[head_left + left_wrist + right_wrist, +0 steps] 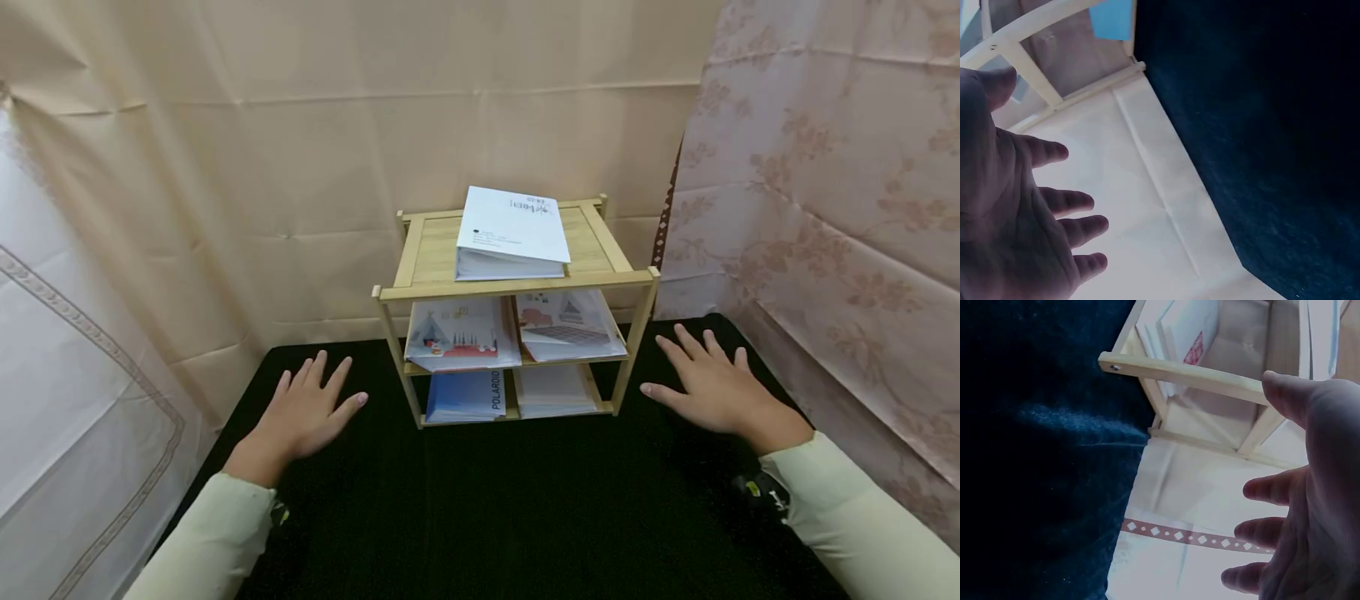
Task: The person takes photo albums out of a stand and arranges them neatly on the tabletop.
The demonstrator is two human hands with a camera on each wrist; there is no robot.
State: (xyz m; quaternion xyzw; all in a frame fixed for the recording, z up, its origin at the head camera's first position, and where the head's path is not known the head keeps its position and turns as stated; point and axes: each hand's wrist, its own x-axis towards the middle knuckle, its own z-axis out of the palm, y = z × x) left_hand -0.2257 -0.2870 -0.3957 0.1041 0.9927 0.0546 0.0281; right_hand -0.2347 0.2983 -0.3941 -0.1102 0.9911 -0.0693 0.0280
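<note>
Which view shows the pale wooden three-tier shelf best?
The head view: the shelf appears there from the front with all three tiers. The left wrist and right wrist views show only parts of it, cropped by the picture edges.

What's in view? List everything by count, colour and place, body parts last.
Table: one, black, centre
Wooden rack: one, pale, on table
Thick volume: one, white, on rack's top
Illustrated items: two, pale, printed, middle tier
POLAROID item: one, blue, bottom tier, left
Pale stack: one, whitish, bottom tier, right
Plain hanging: one, cream, behind
Floral hanging: one, pinkish, right
Bordered hanging: one, white, left
Wrist devices: two, dark, wrists
Sleeves: two, pale green, foreground
Left hand: one, bare, left of rack
Right hand: one, bare, right of rack
</note>
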